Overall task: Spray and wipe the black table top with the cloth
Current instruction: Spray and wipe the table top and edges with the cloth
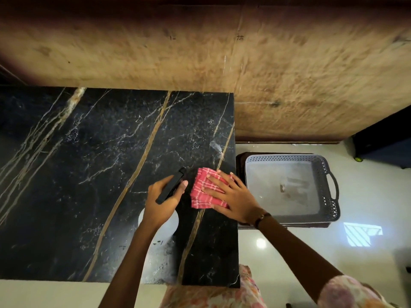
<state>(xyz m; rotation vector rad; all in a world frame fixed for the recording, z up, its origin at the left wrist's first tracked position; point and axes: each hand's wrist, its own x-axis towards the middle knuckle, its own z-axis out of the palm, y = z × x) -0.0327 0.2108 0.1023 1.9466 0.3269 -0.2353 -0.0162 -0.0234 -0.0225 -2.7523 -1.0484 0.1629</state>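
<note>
The right hand (231,194) lies flat with fingers spread, palm pressing a folded red checked cloth (203,191) onto the black table (89,174) close to its right edge. The cloth's long axis runs roughly from near to far, slightly tilted. The left hand (163,196) is clenched around a spray bottle (171,187), seen from above: its black head shows as a long bar whose axis runs diagonally, the far end pointing up and to the right, toward the cloth just beside it. The bottle's white body shows below the wrist. Beyond the table's right edge, a grey plastic basket (329,174) with perforated walls and a handle sits low on the pale glossy floor (367,252). A brown wall (200,52) stands behind the table.
</note>
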